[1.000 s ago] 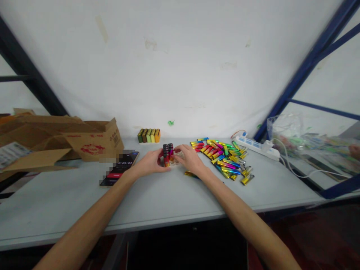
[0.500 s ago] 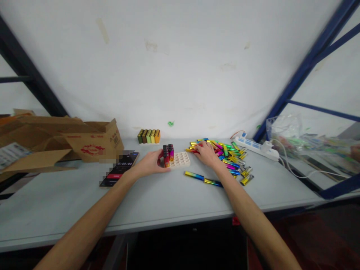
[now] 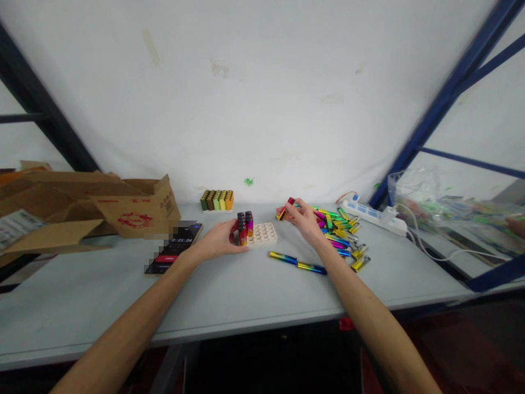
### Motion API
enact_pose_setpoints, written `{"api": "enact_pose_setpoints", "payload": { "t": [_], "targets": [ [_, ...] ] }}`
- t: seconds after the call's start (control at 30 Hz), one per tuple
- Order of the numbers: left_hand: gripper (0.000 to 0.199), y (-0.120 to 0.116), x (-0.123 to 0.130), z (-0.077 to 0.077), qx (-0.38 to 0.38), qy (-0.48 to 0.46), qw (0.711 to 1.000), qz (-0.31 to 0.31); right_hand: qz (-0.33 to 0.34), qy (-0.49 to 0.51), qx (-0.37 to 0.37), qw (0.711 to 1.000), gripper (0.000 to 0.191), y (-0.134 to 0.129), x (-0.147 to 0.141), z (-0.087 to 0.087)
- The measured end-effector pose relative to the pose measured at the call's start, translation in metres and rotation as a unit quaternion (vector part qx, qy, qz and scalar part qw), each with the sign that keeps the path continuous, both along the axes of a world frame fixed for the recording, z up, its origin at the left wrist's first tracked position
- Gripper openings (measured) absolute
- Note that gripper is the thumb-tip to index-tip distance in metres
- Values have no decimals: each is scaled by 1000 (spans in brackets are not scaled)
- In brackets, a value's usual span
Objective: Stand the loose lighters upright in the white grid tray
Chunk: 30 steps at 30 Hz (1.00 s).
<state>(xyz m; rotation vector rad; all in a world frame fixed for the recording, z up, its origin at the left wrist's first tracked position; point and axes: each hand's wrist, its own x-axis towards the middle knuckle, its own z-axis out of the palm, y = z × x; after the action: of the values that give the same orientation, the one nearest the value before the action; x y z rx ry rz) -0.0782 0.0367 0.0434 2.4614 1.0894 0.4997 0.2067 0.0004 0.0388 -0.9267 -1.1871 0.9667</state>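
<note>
A white tray with round holes (image 3: 268, 232) lies on the table, and several red-purple lighters (image 3: 243, 230) with dark tops stand upright at its left end. My left hand (image 3: 225, 237) is wrapped round the left side of these lighters. Between the fingers of my right hand (image 3: 298, 215) is a tilted red and gold lighter (image 3: 286, 208), above the table to the right of the tray. A loose pile of shiny coloured lighters (image 3: 338, 230) lies beside and behind my right hand. Two blue and yellow lighters (image 3: 283, 257) lie end to end nearer the table's front edge.
A full block of green to orange lighters (image 3: 217, 200) stands by the wall. On the left are an open cardboard box (image 3: 137, 210) and a phone (image 3: 174, 249) showing a timer. A white power strip (image 3: 374, 215) with cables lies right. Part of another person's hand (image 3: 515, 225) shows far right.
My right hand has lifted a red and gold lighter from the left edge of the pile and tilted it up. My left hand has stayed at the tray.
</note>
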Motion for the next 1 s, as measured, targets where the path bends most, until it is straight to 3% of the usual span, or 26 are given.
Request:
{"api": "enact_pose_setpoints", "payload": {
  "t": [0.17,0.4,0.63,0.87,1.0],
  "targets": [
    [55,1,0,-1,5,9,1000,1,66,11,-13,998,46,-6,-18,-2],
    [55,1,-1,-2,6,2,1000,-2,82,-24,-57,995,49,-9,-32,-6],
    [52,1,0,-2,11,0,1000,-8,-9,-48,-36,998,64,-10,-35,-7],
    [53,-3,1,4,23,14,1000,2,-6,-31,-79,996,54,-9,-34,-5],
    [53,-2,1,2,17,12,1000,0,-24,-63,-62,996,47,-7,-30,-7]
  ]
}}
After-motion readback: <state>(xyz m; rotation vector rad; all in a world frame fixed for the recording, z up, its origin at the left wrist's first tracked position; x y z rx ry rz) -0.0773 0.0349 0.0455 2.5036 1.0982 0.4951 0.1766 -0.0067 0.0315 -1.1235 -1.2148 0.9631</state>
